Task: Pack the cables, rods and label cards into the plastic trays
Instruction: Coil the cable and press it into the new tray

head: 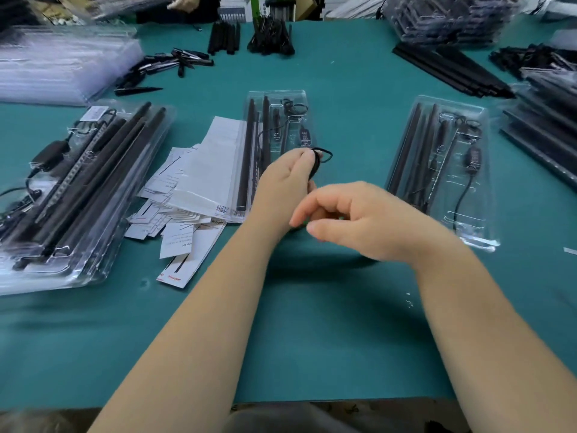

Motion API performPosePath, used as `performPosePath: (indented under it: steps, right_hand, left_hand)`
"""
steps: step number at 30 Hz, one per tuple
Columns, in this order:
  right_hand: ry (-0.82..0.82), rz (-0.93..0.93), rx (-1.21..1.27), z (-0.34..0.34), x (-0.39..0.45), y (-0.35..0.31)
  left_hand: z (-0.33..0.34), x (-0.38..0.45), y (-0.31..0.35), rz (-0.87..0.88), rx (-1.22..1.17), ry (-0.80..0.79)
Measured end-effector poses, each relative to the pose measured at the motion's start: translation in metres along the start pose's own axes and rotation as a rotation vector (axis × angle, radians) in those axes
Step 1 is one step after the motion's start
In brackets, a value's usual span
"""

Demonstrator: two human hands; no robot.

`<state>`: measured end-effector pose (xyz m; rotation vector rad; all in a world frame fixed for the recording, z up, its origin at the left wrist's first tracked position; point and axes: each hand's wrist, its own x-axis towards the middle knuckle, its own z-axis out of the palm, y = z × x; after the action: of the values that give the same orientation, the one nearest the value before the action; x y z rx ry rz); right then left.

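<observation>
The left hand (pixel 285 179) pinches a small coil of black cable (pixel 320 159) between thumb and fingers, over the near end of the middle tray (pixel 299 98). This tray already holds two long black rods (pixel 246 157) along its left edge, beyond the hand. The right hand (pixel 359 220) hangs just beside the left hand, nearer to the person, with fingers loosely curled and holding nothing.

Left of the left hand, a heap of white label cards (pixel 199 182) touches the long edge of the tray. Further left lies a stack of filled trays (pixel 78 195). Right of the right hand, apart from it, lies another filled tray (pixel 446 170).

The green desk (pixel 312 323) is bare between the hands and its near edge, and also in the strip between the middle tray and the right tray.
</observation>
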<state>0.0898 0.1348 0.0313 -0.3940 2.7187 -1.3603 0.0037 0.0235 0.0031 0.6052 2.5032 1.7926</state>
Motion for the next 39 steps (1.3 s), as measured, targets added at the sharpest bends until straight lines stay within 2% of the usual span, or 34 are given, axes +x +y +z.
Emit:
performPosePath:
  steps: [3,6,8,14,17,20,27,31,34,39]
  right_hand:
    - [0.307,-0.11,-0.107,0.006,0.007,0.002]
    - [0.604,-0.058,-0.02,0.007,0.013,0.011]
    - [0.73,0.002,-0.068,0.005,0.015,0.018]
    - [0.749,0.024,-0.205,0.005,0.022,0.03]
    - [0.739,0.079,-0.114,0.007,0.024,0.033]
    - [0.779,0.119,0.035,0.009,0.026,0.033]
    - [0.838,0.076,0.1,0.007,0.029,0.03]
    - [0.892,0.14,0.204,0.008,0.032,0.029]
    - [0.912,0.187,0.152,0.006,0.032,0.03]
    - [0.766,0.206,0.252,0.003,0.022,0.03]
  left_hand:
    - [-0.012,0.0,0.0,0.063,0.149,-0.139]
    - [-0.02,-0.003,0.002,-0.067,-0.146,-0.293]
    - [-0.021,-0.002,0.003,-0.118,-0.189,-0.346]
    - [-0.018,-0.007,0.005,-0.106,-0.065,-0.359]
    - [-0.019,-0.007,0.003,-0.083,-0.159,-0.369]
    - [-0.021,-0.006,0.001,-0.104,-0.137,-0.382]
    - [-0.011,-0.004,0.002,-0.144,-0.03,-0.349]
    - [-0.005,-0.003,-0.001,-0.154,-0.098,-0.273]
    - [-0.004,-0.002,-0.002,-0.148,-0.125,-0.205]
    - [-0.005,0.0,-0.001,-0.178,-0.203,-0.077]
